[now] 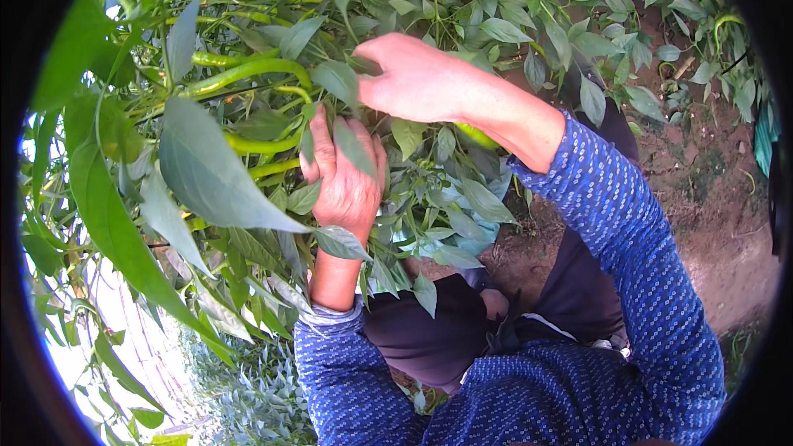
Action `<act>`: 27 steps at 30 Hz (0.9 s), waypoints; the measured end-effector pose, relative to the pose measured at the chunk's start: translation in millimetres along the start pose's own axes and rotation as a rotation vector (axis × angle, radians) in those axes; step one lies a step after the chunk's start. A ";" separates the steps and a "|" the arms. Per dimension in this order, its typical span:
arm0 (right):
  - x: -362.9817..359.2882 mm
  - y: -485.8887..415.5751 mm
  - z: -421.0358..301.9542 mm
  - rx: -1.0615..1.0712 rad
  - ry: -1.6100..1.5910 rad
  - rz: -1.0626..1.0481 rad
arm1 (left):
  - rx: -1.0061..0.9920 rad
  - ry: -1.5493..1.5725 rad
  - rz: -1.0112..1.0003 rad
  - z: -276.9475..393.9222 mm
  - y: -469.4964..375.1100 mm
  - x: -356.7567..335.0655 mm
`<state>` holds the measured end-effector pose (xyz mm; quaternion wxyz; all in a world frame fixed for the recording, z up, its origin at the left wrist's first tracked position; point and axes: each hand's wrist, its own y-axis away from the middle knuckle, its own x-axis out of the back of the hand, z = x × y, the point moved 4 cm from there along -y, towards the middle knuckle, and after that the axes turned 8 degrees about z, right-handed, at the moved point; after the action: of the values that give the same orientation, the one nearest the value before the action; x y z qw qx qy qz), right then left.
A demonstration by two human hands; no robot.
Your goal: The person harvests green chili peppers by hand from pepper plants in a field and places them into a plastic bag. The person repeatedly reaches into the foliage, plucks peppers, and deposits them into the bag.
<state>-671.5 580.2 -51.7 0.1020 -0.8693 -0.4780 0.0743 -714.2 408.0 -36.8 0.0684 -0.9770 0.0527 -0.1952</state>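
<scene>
Both of my hands are in among the leaves of a pepper plant (pixel 232 170). My left hand (pixel 350 176) reaches up into the foliage, its fingers partly covered by leaves. Just left of its fingertips hang long light-green chili peppers (pixel 263 144). Another long curved pepper (pixel 248 71) lies above that hand. My right hand (pixel 406 80) comes in from the right, above and beside the left one. Its fingers are bent, and a leaf (pixel 337 80) partly hides the fingertips. Whether either hand grips anything is hidden.
A pale blue-green plastic bag (pixel 483 229) shows behind leaves, by my dark-trousered legs (pixel 427 328). Bare brown soil (pixel 700 198) lies to the right, with more pepper plants (pixel 595 43) beyond. Large leaves (pixel 217 167) hang close to the camera. Teal material (pixel 767 136) shows at the right rim.
</scene>
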 end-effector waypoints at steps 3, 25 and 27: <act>3.2 -6.2 3.1 -0.016 0.016 0.016 | -0.246 -0.690 -0.088 2.3 0.1 -5.3; 48.1 -5.2 33.2 0.253 0.412 0.247 | 0.099 0.101 0.031 -1.6 -1.7 -14.7; 28.2 -9.5 46.9 0.290 0.454 0.168 | 0.029 -0.005 0.003 0.3 -1.7 -16.0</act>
<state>-674.8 614.0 -95.6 0.3234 -0.8764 -0.3537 -0.0466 -728.7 411.8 -42.8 0.0829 -0.9763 0.0510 -0.1935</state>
